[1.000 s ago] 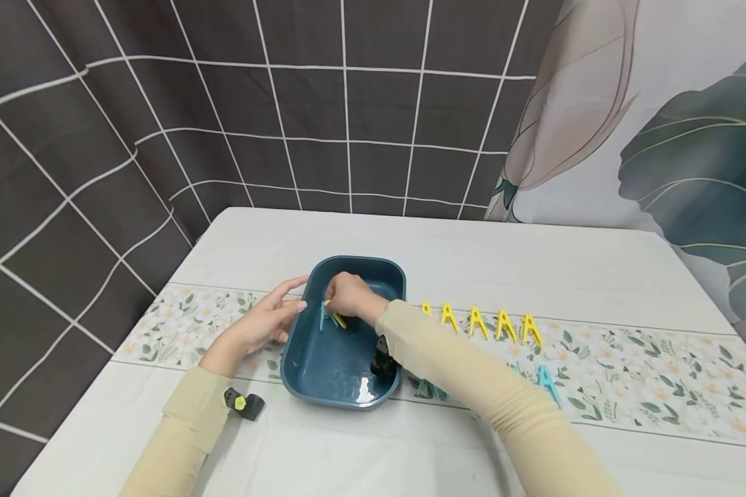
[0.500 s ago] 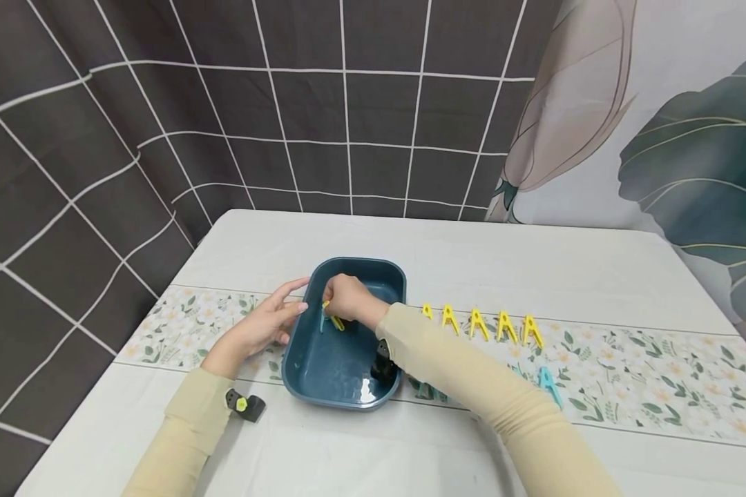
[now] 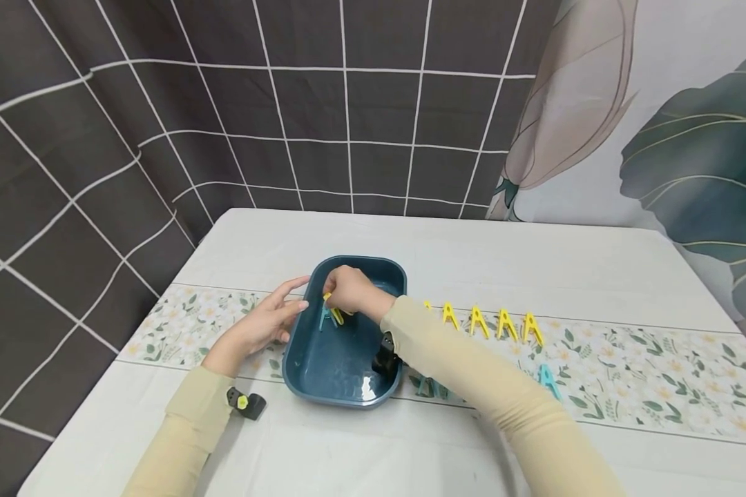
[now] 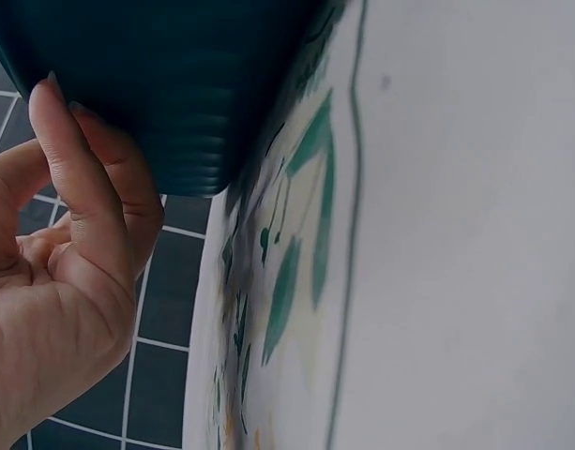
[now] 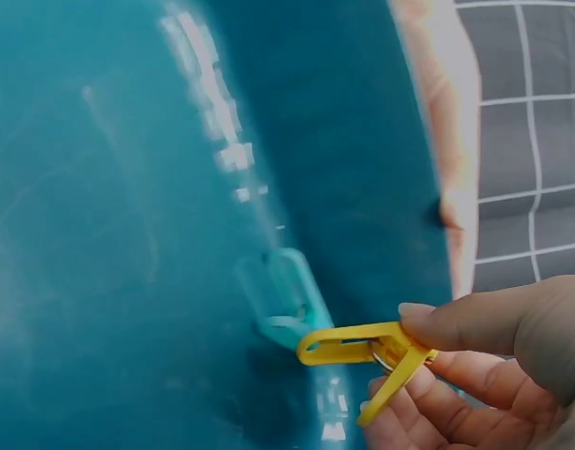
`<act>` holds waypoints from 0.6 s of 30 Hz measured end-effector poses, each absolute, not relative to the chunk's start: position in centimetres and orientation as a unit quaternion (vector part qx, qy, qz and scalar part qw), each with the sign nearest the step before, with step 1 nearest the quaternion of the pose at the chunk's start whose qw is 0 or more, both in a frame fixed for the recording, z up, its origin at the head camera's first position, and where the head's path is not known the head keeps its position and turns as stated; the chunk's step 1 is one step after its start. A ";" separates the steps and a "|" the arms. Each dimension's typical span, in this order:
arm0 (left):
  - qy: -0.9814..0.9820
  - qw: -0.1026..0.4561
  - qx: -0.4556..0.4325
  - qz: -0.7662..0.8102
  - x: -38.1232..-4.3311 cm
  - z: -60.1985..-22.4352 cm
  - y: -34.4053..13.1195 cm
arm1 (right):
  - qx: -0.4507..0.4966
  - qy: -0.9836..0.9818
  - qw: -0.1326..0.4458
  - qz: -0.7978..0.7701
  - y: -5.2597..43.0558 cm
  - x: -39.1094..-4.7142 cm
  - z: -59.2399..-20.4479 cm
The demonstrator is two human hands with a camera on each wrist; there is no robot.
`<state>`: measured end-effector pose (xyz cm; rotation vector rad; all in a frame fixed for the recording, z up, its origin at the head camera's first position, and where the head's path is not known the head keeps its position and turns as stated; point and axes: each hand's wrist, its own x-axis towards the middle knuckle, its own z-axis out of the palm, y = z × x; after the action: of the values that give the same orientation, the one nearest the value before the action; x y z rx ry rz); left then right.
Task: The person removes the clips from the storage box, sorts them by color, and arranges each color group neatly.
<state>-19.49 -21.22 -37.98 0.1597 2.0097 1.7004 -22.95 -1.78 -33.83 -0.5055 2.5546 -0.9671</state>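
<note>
Inside the blue rectangular basin (image 3: 342, 373), my right hand (image 3: 351, 290) pinches a yellow clothespin (image 5: 357, 345) between thumb and fingers. A teal clothespin (image 5: 292, 305) sits by the basin's left wall, and the yellow one's tip overlaps it in the right wrist view. My left hand (image 3: 264, 323) is at the outside of the basin's left wall, thumb and fingertips at the rim. Its fingers are extended and loosely bent against the wall in the left wrist view.
A row of several yellow clothespins (image 3: 476, 322) lies right of the basin on a floral table strip (image 3: 634, 373). Nearer, another teal clothespin (image 3: 548, 382) lies beyond the right sleeve (image 3: 472, 379), which partly covers more teal ones. A dark grid curtain (image 3: 379, 103) hangs behind the table.
Inside the basin, the yellow clothespin has shifted and tilted slightly in my right fingers, beside the teal one. My left hand stays at the wall.
</note>
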 end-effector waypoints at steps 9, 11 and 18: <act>0.738 0.249 0.057 0.624 -19.4 -37.7 -20.9 | -0.184 0.905 0.164 -0.346 -1.2 -23.4 -32.5; 0.739 0.249 0.056 0.624 -19.4 -37.7 -21.0 | -0.186 0.905 0.160 -0.349 -0.9 -23.4 -32.3; 0.739 0.249 0.049 0.624 -19.3 -37.8 -21.0 | -0.183 0.903 0.146 -0.359 -0.1 -23.2 -31.2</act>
<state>-19.29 -20.96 -37.83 0.1337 2.0134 1.6990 -23.21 -0.14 -31.23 -0.5279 2.6002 -1.0346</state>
